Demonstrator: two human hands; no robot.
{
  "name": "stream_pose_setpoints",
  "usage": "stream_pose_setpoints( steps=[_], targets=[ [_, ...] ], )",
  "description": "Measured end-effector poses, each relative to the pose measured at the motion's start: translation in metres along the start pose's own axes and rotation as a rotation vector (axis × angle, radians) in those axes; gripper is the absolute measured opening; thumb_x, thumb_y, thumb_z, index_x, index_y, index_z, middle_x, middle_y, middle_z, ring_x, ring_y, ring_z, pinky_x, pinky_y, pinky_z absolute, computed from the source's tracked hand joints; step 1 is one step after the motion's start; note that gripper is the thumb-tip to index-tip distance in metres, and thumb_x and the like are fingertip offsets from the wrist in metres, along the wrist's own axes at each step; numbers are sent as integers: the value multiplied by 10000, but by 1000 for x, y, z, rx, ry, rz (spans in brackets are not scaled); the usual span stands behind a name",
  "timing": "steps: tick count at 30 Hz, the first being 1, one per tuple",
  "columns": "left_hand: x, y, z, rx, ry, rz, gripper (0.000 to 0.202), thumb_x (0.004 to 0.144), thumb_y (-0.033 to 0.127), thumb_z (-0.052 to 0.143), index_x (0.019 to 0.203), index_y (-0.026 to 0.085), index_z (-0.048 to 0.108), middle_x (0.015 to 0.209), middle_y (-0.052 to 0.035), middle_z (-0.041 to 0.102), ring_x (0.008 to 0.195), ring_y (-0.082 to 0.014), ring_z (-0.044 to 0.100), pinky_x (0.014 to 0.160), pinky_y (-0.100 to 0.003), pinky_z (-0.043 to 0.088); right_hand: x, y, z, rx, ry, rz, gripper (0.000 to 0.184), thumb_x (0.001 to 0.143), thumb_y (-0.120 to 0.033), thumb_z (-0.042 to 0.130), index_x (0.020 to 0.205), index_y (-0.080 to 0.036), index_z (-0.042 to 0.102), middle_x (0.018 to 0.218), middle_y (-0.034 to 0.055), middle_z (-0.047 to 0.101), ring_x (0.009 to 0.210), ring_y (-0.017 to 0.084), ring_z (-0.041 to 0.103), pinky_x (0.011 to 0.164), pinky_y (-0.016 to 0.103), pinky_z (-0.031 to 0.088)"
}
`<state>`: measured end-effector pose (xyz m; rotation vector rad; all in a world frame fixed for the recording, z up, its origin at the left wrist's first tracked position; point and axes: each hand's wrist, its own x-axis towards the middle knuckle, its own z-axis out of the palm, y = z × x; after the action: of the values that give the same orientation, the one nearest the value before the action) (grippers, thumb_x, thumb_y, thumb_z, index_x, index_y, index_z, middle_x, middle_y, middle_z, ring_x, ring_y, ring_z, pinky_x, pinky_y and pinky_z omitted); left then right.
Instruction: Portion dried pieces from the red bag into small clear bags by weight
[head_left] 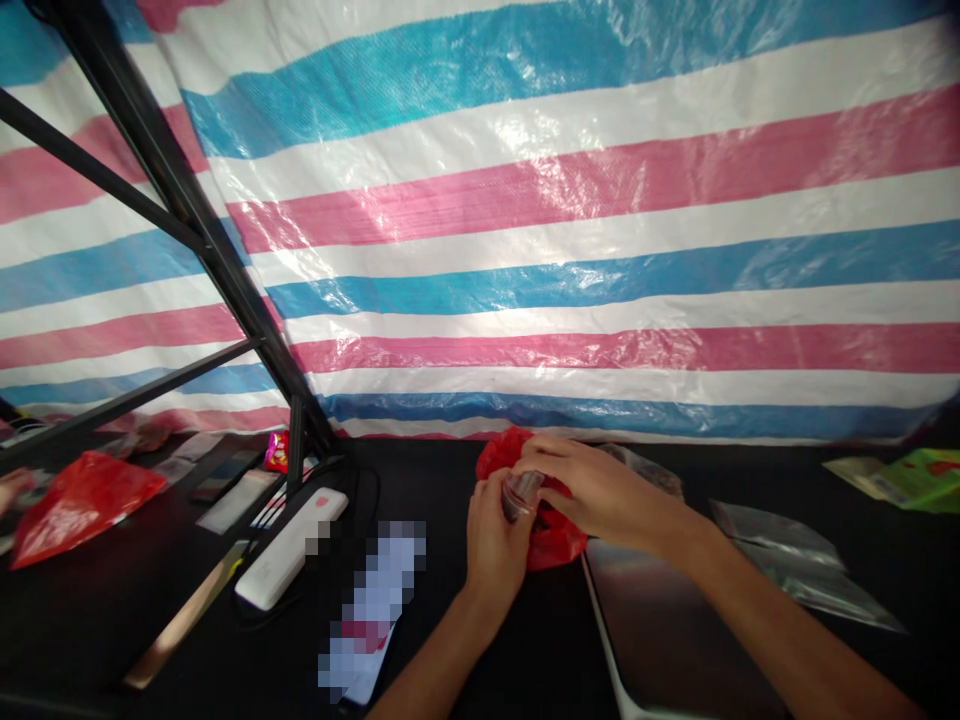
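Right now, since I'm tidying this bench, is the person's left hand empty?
No, the left hand holds a small clear cylindrical object against a red plastic bag, with the right hand over it.

The only view comes from a camera worn on the person's head, looking forward and down across the desk (427, 480) from its near side. A striped tarpaulin (570, 230) beyond the far edge fills the upper part of the frame, while the desk takes only the lower strip. The person's left hand (495, 545) and right hand (607, 490) sit fairly near the lens, just below centre. The bowed stripes suggest a wide lens, though that is hard to be sure of.
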<state>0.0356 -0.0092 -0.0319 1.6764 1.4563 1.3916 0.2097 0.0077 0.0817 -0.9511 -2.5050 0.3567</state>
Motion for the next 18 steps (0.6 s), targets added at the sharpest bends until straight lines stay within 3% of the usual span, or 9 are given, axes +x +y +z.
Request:
stream_pose_setpoints(
  steps=[10,15,18],
  targets=[
    [1,6,3,-182,-8,-67,317,933,452,690,1157,227,683,1076,-89,728,987,-250,674,910,-343,521,2,2,0,-39,106,-6,358,993,-184,606,1324,-294,684,1335,76,683,1233,258,651,1086,383,498],
    [-1,9,2,-333,24,-91,353,960,475,653,1206,229,591,960,-46,683,850,-201,657,825,-308,527,0,7,-8,-82,219,83,337,1020,-247,572,1340,-283,672,1326,83,682,1181,252,672,1051,379,521],
    [1,10,-1,-361,67,-54,323,988,427,612,1227,233,513,963,-30,634,824,-174,631,803,-292,519,-2,14,-8,-101,177,133,333,1026,-293,575,1343,-269,674,1291,87,703,1125,255,690,1036,393,523]
  ],
)
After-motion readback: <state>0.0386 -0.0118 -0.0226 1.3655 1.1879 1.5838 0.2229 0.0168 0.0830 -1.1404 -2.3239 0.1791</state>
